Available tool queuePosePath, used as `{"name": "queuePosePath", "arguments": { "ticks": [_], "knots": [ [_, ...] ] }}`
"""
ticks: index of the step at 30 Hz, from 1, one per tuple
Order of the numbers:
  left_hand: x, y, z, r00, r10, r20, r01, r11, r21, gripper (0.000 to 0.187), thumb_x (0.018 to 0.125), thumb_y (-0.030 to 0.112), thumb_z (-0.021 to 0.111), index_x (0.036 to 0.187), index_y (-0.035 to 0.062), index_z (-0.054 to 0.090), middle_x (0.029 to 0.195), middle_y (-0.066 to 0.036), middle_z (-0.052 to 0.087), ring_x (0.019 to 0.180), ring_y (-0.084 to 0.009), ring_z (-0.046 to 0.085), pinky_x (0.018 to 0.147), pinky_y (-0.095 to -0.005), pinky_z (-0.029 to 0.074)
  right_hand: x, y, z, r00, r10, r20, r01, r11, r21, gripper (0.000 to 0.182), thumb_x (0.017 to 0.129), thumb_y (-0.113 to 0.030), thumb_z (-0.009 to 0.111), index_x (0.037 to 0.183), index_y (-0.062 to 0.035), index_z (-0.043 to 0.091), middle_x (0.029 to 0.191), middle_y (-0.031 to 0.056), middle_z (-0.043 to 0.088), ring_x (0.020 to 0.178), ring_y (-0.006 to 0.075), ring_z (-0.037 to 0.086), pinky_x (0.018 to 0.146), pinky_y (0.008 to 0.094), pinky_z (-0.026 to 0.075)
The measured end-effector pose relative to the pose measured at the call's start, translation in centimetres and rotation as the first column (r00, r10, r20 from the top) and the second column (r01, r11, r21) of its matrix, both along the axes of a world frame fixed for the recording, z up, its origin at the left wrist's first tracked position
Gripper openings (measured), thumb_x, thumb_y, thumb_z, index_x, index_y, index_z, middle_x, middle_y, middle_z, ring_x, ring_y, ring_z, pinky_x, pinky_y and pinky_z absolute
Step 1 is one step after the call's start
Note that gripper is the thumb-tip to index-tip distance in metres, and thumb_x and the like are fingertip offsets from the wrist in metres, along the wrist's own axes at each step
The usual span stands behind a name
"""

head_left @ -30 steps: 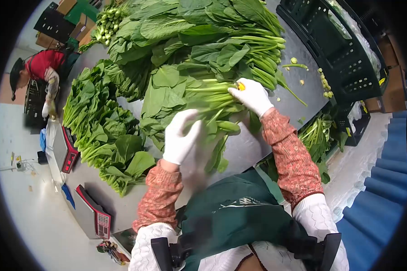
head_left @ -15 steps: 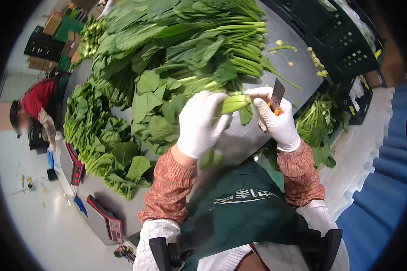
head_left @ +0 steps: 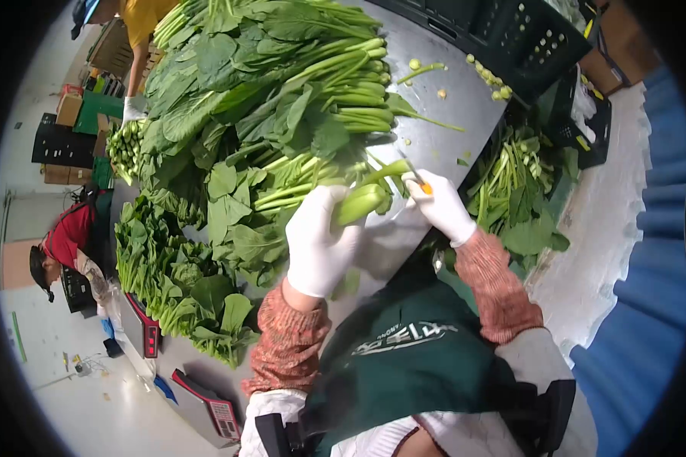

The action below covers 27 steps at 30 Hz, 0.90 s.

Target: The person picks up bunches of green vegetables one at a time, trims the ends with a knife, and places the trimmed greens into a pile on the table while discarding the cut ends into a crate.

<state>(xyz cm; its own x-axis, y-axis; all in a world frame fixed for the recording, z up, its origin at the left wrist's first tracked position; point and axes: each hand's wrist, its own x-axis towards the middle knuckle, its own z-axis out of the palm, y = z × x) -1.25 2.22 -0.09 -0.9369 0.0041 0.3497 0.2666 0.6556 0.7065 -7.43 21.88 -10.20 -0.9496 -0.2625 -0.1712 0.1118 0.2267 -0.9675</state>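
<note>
My left hand [head_left: 320, 242], in a white glove, is closed round the thick base of a green leafy vegetable [head_left: 359, 204], its pale stalks pointing right. My right hand [head_left: 443, 209], also gloved, grips a small knife [head_left: 426, 188] with orange on its handle. The blade is seen nearly edge-on, close to a green stem beside the vegetable. Just beyond my hands, a large heap of leafy greens [head_left: 244, 99] lies with its cut stem ends turned right. A looser pile of leaves [head_left: 244, 217] lies left of my left hand.
A metal table [head_left: 465, 91] carries the greens and some trimmed bits. Dark crates [head_left: 495, 38] stand at the far right. Stalks and leaves [head_left: 518, 190] are heaped beyond the right edge. Red-edged scales [head_left: 206, 404] line the left. One person wears red [head_left: 67, 236], another yellow [head_left: 146, 19].
My right hand and the knife have moved apart from my left hand, and the blade has turned. The vegetable's base now tilts toward me. A person in yellow has come into view.
</note>
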Motion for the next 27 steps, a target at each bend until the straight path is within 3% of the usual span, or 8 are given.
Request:
{"name": "queuePosePath", "arguments": {
  "ticks": [2, 5, 7, 15, 18, 20, 22, 27],
  "knots": [
    [-0.3, -0.9, 0.1, 0.983, -0.023, 0.180, 0.034, 0.998, -0.055, 0.026, 0.081, 0.011, 0.070, 0.104, 0.0046, 0.062, 0.090, -0.016, 0.064, 0.080, -0.0326, 0.065, 0.071, -0.0348, 0.053, 0.4, 0.8, 2.0, 0.988, 0.090, 0.124, -0.055, 0.963, -0.264, 0.033, 0.093, -0.007, 0.056, 0.126, -0.0051, 0.061, 0.079, -0.0029, 0.060, 0.058, 0.0008, 0.042, 0.052, 0.0174, 0.035],
    [-0.4, -1.4, 0.3, 0.881, -0.245, 0.406, 0.237, 0.969, 0.070, 0.031, 0.086, 0.016, 0.069, 0.113, 0.0026, 0.062, 0.089, -0.015, 0.065, 0.078, -0.0260, 0.064, 0.071, -0.0325, 0.051, 0.1, 1.8, 7.8, 0.855, 0.506, 0.115, -0.406, 0.791, -0.458, 0.055, 0.091, -0.005, 0.065, 0.143, -0.0041, 0.046, 0.091, -0.0053, 0.061, 0.083, 0.0023, 0.051, 0.078, 0.0206, 0.046],
    [0.1, -0.5, 1.5, 0.795, -0.379, 0.473, 0.248, 0.915, 0.317, 0.031, 0.089, 0.016, 0.069, 0.115, 0.0003, 0.063, 0.086, -0.012, 0.067, 0.072, -0.0174, 0.062, 0.070, -0.0298, 0.050, 0.7, 0.2, 7.6, 0.875, 0.481, 0.061, -0.388, 0.770, -0.506, 0.039, 0.090, -0.003, 0.066, 0.128, -0.0056, 0.058, 0.094, -0.0040, 0.064, 0.082, 0.0058, 0.052, 0.077, 0.0232, 0.047],
    [4.6, -2.3, -1.5, 0.982, -0.015, 0.189, 0.076, 0.945, -0.318, 0.034, 0.077, 0.004, 0.069, 0.110, 0.0054, 0.064, 0.093, -0.015, 0.068, 0.082, -0.0320, 0.066, 0.073, -0.0385, 0.053, 1.6, -1.3, 6.2, 0.782, 0.581, -0.225, -0.555, 0.814, 0.172, 0.020, 0.084, -0.008, 0.072, 0.103, -0.0040, 0.068, 0.077, 0.0071, 0.066, 0.070, 0.0085, 0.056, 0.067, 0.0271, 0.049],
    [7.2, -6.2, -1.7, 0.987, 0.161, 0.004, -0.142, 0.881, -0.451, 0.038, 0.073, -0.001, 0.069, 0.110, 0.0076, 0.066, 0.094, -0.012, 0.069, 0.081, -0.0329, 0.066, 0.073, -0.0380, 0.054, -1.2, 0.6, 5.5, 0.830, 0.500, -0.247, -0.471, 0.866, 0.170, 0.018, 0.085, -0.011, 0.070, 0.101, -0.0020, 0.066, 0.079, 0.0106, 0.068, 0.067, 0.0156, 0.063, 0.064, 0.0288, 0.051],
    [9.3, -8.0, -1.6, 0.968, 0.252, -0.001, -0.215, 0.822, -0.527, 0.033, 0.075, -0.002, 0.069, 0.108, 0.0050, 0.066, 0.091, -0.012, 0.068, 0.077, -0.0276, 0.065, 0.073, -0.0343, 0.053, -5.3, 3.0, 1.5, 0.965, 0.160, -0.206, -0.108, 0.964, 0.243, 0.023, 0.087, -0.012, 0.068, 0.108, -0.0028, 0.066, 0.080, 0.0113, 0.069, 0.068, 0.0142, 0.065, 0.066, 0.0284, 0.052],
    [10.9, -8.5, -2.1, 0.949, 0.306, 0.073, -0.280, 0.926, -0.253, 0.029, 0.078, -0.002, 0.068, 0.106, 0.0040, 0.066, 0.088, -0.009, 0.067, 0.076, -0.0225, 0.064, 0.071, -0.0326, 0.052, -7.6, 4.5, -0.7, 0.871, -0.059, -0.487, 0.318, 0.824, 0.469, 0.030, 0.088, -0.011, 0.067, 0.117, -0.0031, 0.064, 0.083, 0.0093, 0.070, 0.072, 0.0104, 0.064, 0.069, 0.0274, 0.053],
    [11.0, -10.2, -0.6, 0.821, 0.368, 0.435, -0.566, 0.616, 0.547, 0.009, 0.088, 0.007, 0.065, 0.091, 0.0032, 0.057, 0.079, -0.005, 0.059, 0.071, -0.0141, 0.055, 0.073, -0.0266, 0.045, -2.3, -5.3, 0.5, 0.778, 0.356, -0.518, -0.227, 0.927, 0.298, 0.045, 0.078, -0.007, 0.065, 0.123, -0.0102, 0.062, 0.111, 0.0131, 0.067, 0.102, 0.0274, 0.065, 0.090, 0.0340, 0.050]
  ]
}}
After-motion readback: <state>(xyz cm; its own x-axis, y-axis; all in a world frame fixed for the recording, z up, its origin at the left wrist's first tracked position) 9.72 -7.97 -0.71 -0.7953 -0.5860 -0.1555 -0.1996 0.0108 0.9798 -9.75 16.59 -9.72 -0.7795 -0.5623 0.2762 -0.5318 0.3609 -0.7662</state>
